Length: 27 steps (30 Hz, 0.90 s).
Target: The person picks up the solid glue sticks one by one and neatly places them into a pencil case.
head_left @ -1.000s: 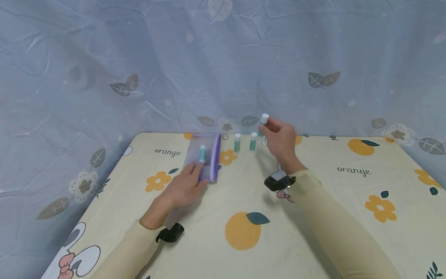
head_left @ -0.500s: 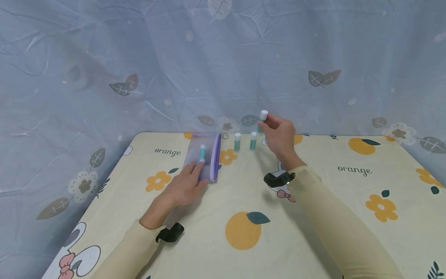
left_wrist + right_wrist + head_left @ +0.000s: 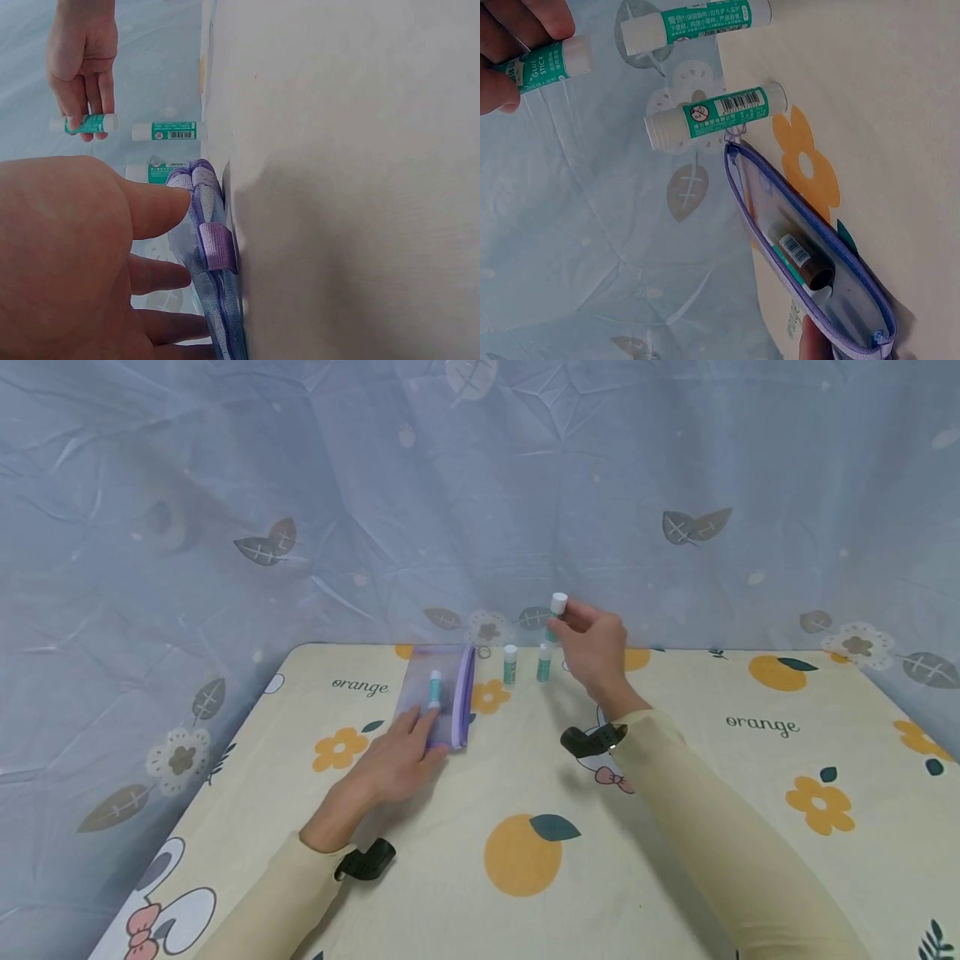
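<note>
1. Nearest, the left hand (image 3: 393, 768) is lying with extended fingers across a purple pouch (image 3: 461, 702), gripping nothing.
2. The pouch is resting on its side on the surface (image 3: 450, 910), its zipped mouth gaping toward the standing sticks; its translucent body is showing a white-and-teal stick (image 3: 435, 689) and, in the right wrist view, a dark cylinder (image 3: 804, 262) bearing a barcode label.
3. Beyond, two glue sticks (image 3: 510, 665) are standing upright, near each other but apart, their white caps topping smooth cylinders wrapped in green labels.
4. The right hand (image 3: 592, 643) is pinching another glue stick (image 3: 557, 614) in the air, slightly tilted, white end up; its label is reading "GLUE STICK".
5. The surface is wearing a cream cover printed with oranges, flowers and "orange" lettering, stretching to a rounded far corner.
6. Behind everything, a grey-blue sheet (image 3: 480, 502) is hanging, faintly glossy and creased, printed with leaves and pale blossoms.
</note>
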{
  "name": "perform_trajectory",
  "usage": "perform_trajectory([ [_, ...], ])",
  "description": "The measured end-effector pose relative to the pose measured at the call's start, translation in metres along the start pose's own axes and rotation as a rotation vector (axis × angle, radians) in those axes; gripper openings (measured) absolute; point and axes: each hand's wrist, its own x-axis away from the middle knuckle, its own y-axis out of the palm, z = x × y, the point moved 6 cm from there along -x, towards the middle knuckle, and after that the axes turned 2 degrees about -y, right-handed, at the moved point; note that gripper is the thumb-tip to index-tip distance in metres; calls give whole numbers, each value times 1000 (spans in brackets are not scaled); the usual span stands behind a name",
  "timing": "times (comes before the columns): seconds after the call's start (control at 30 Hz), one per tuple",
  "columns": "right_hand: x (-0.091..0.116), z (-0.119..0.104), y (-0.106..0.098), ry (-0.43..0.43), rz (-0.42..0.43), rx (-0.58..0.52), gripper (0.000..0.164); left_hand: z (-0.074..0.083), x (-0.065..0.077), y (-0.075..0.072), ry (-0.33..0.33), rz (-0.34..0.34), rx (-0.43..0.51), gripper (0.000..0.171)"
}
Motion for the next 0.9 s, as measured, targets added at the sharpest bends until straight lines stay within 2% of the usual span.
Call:
perform_trajectory([
  [0.47, 0, -15, 26, -12, -19, -35, 41, 1, 1, 0, 10, 0, 1, 67],
  [0.9, 7, -32, 57, -33, -48, -65, 40, -1, 0, 1, -11, 2, -5, 68],
])
